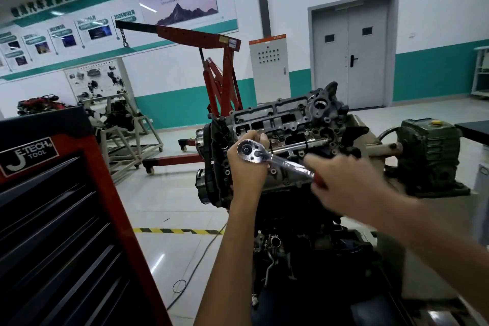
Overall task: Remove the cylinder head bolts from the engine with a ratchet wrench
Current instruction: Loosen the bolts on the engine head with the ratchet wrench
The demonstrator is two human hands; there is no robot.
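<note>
Both grips are clamping the chrome red-handled ratchet wrench (277, 160) mid-frame: left hand (247, 167) steadying its head, right hand (344, 185) levering the handle.

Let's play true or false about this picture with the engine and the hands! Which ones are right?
1. The left hand grips the ratchet at its head. True.
2. The ratchet's handle is blue. False: it is red.
3. A red crane stands behind the engine. True.
4. The grey door is wide open. False: it is shut.
5. The right hand hangs free. False: it holds the handle.
</note>
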